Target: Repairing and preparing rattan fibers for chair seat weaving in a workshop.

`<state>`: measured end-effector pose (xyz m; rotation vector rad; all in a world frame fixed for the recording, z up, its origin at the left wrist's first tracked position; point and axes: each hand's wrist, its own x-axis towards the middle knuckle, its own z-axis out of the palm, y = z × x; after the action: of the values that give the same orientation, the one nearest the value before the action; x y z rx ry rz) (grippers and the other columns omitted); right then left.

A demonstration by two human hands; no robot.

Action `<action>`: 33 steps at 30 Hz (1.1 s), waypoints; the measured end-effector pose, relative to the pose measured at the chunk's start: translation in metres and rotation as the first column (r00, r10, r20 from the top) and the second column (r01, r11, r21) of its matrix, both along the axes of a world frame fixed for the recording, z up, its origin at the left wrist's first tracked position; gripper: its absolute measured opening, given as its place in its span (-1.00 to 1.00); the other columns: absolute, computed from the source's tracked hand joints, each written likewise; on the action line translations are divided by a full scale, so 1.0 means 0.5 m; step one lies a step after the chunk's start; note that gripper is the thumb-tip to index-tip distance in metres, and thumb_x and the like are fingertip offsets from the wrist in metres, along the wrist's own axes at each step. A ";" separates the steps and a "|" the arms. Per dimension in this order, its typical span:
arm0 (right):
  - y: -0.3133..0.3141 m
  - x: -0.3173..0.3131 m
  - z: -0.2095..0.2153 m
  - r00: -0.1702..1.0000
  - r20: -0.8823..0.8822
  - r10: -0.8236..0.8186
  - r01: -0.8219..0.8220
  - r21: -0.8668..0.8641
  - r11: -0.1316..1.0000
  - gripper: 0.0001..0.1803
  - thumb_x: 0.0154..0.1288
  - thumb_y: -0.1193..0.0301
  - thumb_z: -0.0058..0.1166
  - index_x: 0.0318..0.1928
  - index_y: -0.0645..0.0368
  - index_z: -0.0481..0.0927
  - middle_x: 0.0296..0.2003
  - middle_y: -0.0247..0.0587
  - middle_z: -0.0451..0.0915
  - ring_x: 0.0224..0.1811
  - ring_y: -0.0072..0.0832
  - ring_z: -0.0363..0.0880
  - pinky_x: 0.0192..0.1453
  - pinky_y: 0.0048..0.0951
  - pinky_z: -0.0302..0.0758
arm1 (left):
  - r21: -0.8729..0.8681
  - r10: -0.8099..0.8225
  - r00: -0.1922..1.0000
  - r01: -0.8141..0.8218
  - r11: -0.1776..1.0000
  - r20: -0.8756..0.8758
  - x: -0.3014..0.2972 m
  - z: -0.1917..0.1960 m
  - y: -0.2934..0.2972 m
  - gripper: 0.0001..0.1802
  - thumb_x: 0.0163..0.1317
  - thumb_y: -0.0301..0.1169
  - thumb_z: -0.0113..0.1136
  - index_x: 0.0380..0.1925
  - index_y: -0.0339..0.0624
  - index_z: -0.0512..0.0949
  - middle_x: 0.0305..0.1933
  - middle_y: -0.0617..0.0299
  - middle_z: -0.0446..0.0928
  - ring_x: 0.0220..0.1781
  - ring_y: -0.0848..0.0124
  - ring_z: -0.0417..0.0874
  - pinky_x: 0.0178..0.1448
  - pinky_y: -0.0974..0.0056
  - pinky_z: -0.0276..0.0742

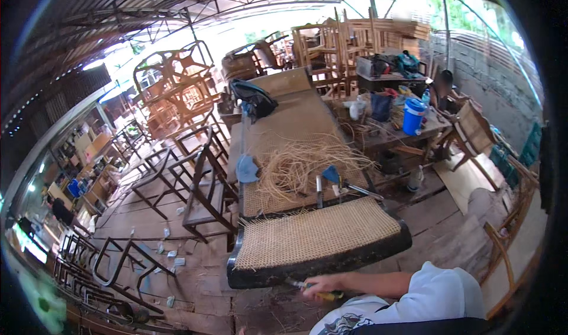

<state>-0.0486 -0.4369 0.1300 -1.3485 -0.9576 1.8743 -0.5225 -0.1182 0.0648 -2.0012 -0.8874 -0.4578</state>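
My right hand (322, 285) is closed around a hand tool with a yellow-and-black handle (331, 296); its short metal end points left, and its exact kind is too small to tell. The hand is just in front of the near edge of a dark-framed panel (319, 231) covered with woven cane mesh. Loose cane ends stick out along the panel's left and far edges. Behind the mesh lie a chisel-like tool with a pale blade (319, 192) and a hammer-like tool (362, 190). A tangled heap of cane strands (302, 166) spreads beyond them. My left hand is out of view.
A long bench (296, 107) runs away from me, bearing a backpack (252, 98) and a blue scoop-like piece (247, 169). Wooden chair frames (207, 187) crowd the left. On the right, a side table holds a blue water jug (413, 116), with a person (441, 89) behind.
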 end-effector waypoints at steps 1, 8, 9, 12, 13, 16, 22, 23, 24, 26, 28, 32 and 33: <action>-0.033 0.039 -0.008 0.992 -0.040 -0.121 0.121 0.004 0.993 -0.49 0.35 0.05 0.20 0.07 0.18 0.49 -0.27 -0.31 0.55 -0.25 -0.56 0.54 -0.09 -0.46 0.53 | -0.331 0.008 0.960 0.088 0.939 0.279 0.052 -0.002 -0.035 -0.43 0.28 0.10 0.13 -0.30 -0.29 0.55 -0.34 -0.03 0.60 -0.31 0.07 0.59 -0.17 -0.01 0.48; -0.199 0.268 0.181 0.834 0.219 -0.506 0.469 0.202 0.860 -0.43 0.33 0.03 0.18 0.13 0.20 0.53 -0.14 -0.27 0.62 -0.19 -0.52 0.58 -0.01 -0.41 0.50 | -0.805 0.644 0.589 0.589 0.073 0.488 0.485 0.035 -0.432 -0.47 0.43 0.01 0.02 -0.25 -0.34 0.59 -0.46 0.12 0.61 -0.43 0.31 0.60 -0.24 0.24 0.50; -0.211 0.304 0.179 0.774 0.316 -0.548 0.493 0.242 0.836 -0.43 0.31 0.01 0.19 0.10 0.21 0.53 -0.15 -0.28 0.62 -0.19 -0.52 0.58 -0.03 -0.40 0.50 | -0.757 0.640 0.544 0.646 0.092 0.543 0.504 0.025 -0.446 -0.55 0.44 -0.07 0.06 -0.27 -0.31 0.59 -0.50 0.20 0.59 -0.47 0.38 0.56 -0.30 0.28 0.47; -0.218 0.431 0.143 0.598 0.569 -0.565 0.491 0.297 0.819 -0.34 0.23 -0.07 0.23 0.06 0.25 0.53 -0.17 -0.23 0.63 -0.18 -0.39 0.62 -0.05 -0.33 0.50 | -0.657 0.662 0.501 0.754 -0.018 0.558 0.570 0.071 -0.494 -0.71 0.44 -0.24 0.15 -0.35 -0.25 0.58 -0.55 0.36 0.52 -0.51 0.56 0.48 -0.39 0.39 0.38; -0.207 0.463 0.140 0.612 0.562 -0.557 0.495 0.277 0.823 -0.34 0.23 -0.07 0.23 0.06 0.25 0.53 -0.17 -0.23 0.63 -0.18 -0.39 0.62 -0.05 -0.33 0.50 | -0.574 0.724 0.427 0.817 -0.053 0.542 0.576 0.043 -0.505 -0.77 0.42 -0.30 0.20 -0.39 -0.18 0.56 -0.57 0.43 0.44 -0.55 0.66 0.42 -0.49 0.46 0.29; -0.174 0.533 0.106 0.483 0.823 -0.300 0.350 0.132 0.927 -0.22 0.16 -0.14 0.24 0.13 0.29 0.52 -0.06 -0.07 0.62 -0.06 -0.18 0.61 0.05 -0.22 0.50 | -0.579 0.820 0.377 0.812 -0.069 0.431 0.626 0.066 -0.549 -0.76 0.43 -0.26 0.18 -0.38 -0.15 0.55 -0.57 0.40 0.45 -0.60 0.64 0.39 -0.55 0.46 0.27; -0.053 0.618 -0.018 0.403 0.899 -0.172 0.033 0.174 0.984 -0.03 0.11 -0.18 0.23 0.39 0.16 0.31 0.23 0.28 0.37 0.23 0.12 0.42 0.30 0.03 0.37 | -0.629 0.894 0.337 0.773 -0.085 0.294 0.777 0.124 -0.565 -0.76 0.44 -0.25 0.16 -0.32 -0.20 0.54 -0.57 0.34 0.49 -0.66 0.63 0.38 -0.61 0.47 0.26; -0.025 0.635 -0.015 0.426 0.900 -0.093 -0.017 0.111 0.994 -0.02 0.14 -0.19 0.21 0.43 0.10 0.25 0.28 0.29 0.31 0.29 0.18 0.34 0.35 0.11 0.30 | -0.644 0.899 0.335 0.761 -0.082 0.281 0.809 0.135 -0.559 -0.76 0.44 -0.25 0.16 -0.32 -0.20 0.54 -0.57 0.34 0.49 -0.66 0.63 0.38 -0.61 0.47 0.26; 0.004 0.645 -0.031 0.443 0.893 -0.082 -0.023 0.103 0.994 -0.02 0.14 -0.19 0.21 0.43 0.10 0.25 0.28 0.29 0.31 0.29 0.18 0.34 0.35 0.11 0.30 | -0.669 0.899 0.344 0.739 -0.080 0.272 0.843 0.145 -0.552 -0.76 0.45 -0.26 0.14 -0.31 -0.20 0.54 -0.57 0.33 0.50 -0.67 0.64 0.38 -0.63 0.46 0.25; 0.061 0.657 -0.077 0.253 0.955 -0.157 -0.081 0.183 0.980 -0.07 0.16 -0.19 0.18 0.40 0.09 0.29 0.23 0.28 0.34 0.29 0.18 0.32 0.38 0.14 0.25 | -0.697 0.905 0.343 0.713 -0.076 0.252 0.900 0.156 -0.533 -0.75 0.46 -0.26 0.13 -0.31 -0.21 0.53 -0.57 0.31 0.50 -0.69 0.64 0.37 -0.65 0.46 0.24; 0.098 0.684 -0.123 0.278 0.939 -0.203 -0.121 0.244 0.962 -0.11 0.18 -0.18 0.16 0.36 0.10 0.31 0.19 0.24 0.34 0.30 0.19 0.29 0.41 0.19 0.17 | -0.693 0.899 0.369 0.713 -0.111 0.236 0.939 0.160 -0.509 -0.75 0.46 -0.25 0.12 -0.31 -0.20 0.53 -0.57 0.32 0.50 -0.71 0.66 0.35 -0.67 0.47 0.21; 0.149 0.695 -0.134 0.315 0.938 -0.142 -0.126 0.190 0.974 -0.12 0.19 -0.17 0.16 0.35 0.14 0.30 0.22 0.20 0.31 0.35 0.08 0.24 0.49 0.19 -0.03 | -0.738 0.881 0.438 0.653 -0.174 0.180 1.024 0.178 -0.409 -0.72 0.41 -0.21 0.20 -0.31 -0.21 0.54 -0.59 0.39 0.44 -0.68 0.69 0.29 -0.64 0.48 0.15; 0.151 0.692 -0.144 0.295 0.931 -0.216 -0.109 0.258 0.960 -0.12 0.21 -0.18 0.15 0.35 0.15 0.30 0.23 0.19 0.30 0.36 0.04 0.23 0.50 0.18 -0.03 | -0.767 0.850 0.474 0.626 -0.140 0.232 1.034 0.158 -0.361 -0.72 0.40 -0.21 0.22 -0.31 -0.22 0.54 -0.60 0.40 0.43 -0.66 0.70 0.29 -0.62 0.49 0.16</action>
<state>0.2976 -0.3614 0.0580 -2.3161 -1.6149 0.5824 -0.0057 -0.2986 0.1440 -2.7974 -3.2148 -0.8189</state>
